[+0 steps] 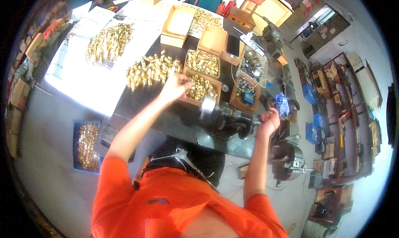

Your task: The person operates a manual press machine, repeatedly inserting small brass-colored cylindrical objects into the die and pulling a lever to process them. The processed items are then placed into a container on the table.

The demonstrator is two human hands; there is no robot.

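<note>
My left hand [178, 87] is closed in a pinch over the near edge of a cardboard box of brass fittings [202, 87]; whatever its fingertips hold is too small to make out. Beside that hand, a loose heap of brass fittings [150, 70] lies on the dark bench. Just to the right is a bench machine [230, 115] with a shiny round metal head [208, 104], which looks blurred. At the machine's right end my right hand [270, 120] is closed round a handle, mostly hidden by the fingers.
Another box of fittings [203, 62] and an empty carton [178, 23] stand behind. A phone [233, 45] with a cable lies near a clear bin of metal parts [254, 65]. More fittings [109, 42] cover white paper. A blue crate [88, 145] sits lower left; shelves [345, 121] line the right.
</note>
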